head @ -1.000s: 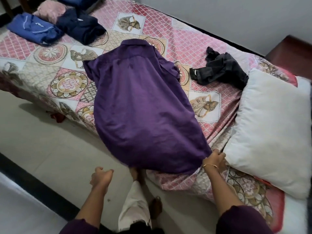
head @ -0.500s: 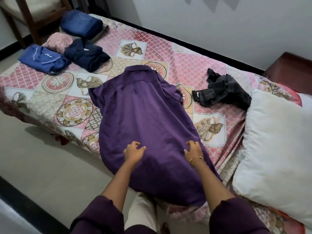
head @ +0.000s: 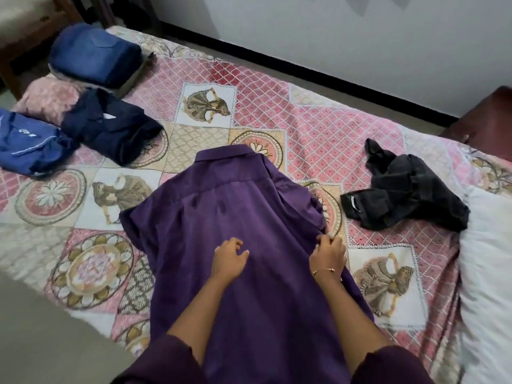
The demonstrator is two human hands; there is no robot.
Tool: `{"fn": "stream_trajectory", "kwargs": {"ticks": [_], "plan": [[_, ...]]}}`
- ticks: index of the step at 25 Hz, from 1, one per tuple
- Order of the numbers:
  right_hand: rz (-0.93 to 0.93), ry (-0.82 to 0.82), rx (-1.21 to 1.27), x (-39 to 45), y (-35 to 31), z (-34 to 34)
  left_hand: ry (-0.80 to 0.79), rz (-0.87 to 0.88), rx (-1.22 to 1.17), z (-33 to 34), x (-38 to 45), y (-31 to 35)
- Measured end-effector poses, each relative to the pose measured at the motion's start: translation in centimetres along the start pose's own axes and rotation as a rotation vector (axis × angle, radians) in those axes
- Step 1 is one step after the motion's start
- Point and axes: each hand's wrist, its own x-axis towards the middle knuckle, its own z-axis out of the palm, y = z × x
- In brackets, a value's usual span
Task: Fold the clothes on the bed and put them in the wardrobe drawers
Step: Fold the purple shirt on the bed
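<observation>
Shirt [head: 238, 217], purple, spread back-up across the bed's [head: 318, 112] near edge, collar toward the wall. Right hand [head: 328, 256] pinches its right side seam; left hand [head: 228, 257] rests on its middle, fingers loosely spread. Folded clothes [head: 91, 106] lie at the bed's far left corner, a black garment [head: 401, 198] beside the pillow [head: 487, 273].

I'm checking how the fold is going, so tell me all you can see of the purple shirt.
The purple shirt lies spread back-up on the patterned bedspread, collar toward the wall, hem hanging over the near edge. Its cloth looks smooth and slightly shiny, and both short sleeves stick out. The left hand rests on its middle; the right hand is at its right edge.
</observation>
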Motion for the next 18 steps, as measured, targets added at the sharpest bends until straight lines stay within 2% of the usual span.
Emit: {"fn": "stream_trajectory", "kwargs": {"ticks": [2, 4, 8, 10, 13, 15, 18], "plan": [[0.091, 0.029, 0.004, 3.0, -0.6, 0.6, -0.044, 0.140, 0.083, 0.4, 4.4, 2.8], [0.159, -0.020, 0.066, 5.2, -0.6, 0.9, -0.059, 0.284, 0.165, 1.0, 7.7, 5.8], [0.365, -0.102, 0.364, 8.5, 0.1, 1.5, -0.149, 0.550, 0.286, 3.4, 12.7, 11.5], [0.386, -0.253, 0.605, 8.6, 0.4, 1.6, -0.225, 0.643, 0.329, 4.5, 14.3, 13.7], [0.377, -0.510, 0.884, 9.1, 0.3, 0.5, -0.392, 0.685, 0.331, 5.9, 15.5, 15.9], [0.336, -0.539, 0.912, 10.0, 0.6, 0.4, -0.511, 0.667, 0.513, 6.7, 15.9, 17.0], [0.301, -0.551, 0.942, 10.9, 0.3, 0.2, -0.553, 0.663, 0.817, 7.2, 16.4, 17.6]]}}
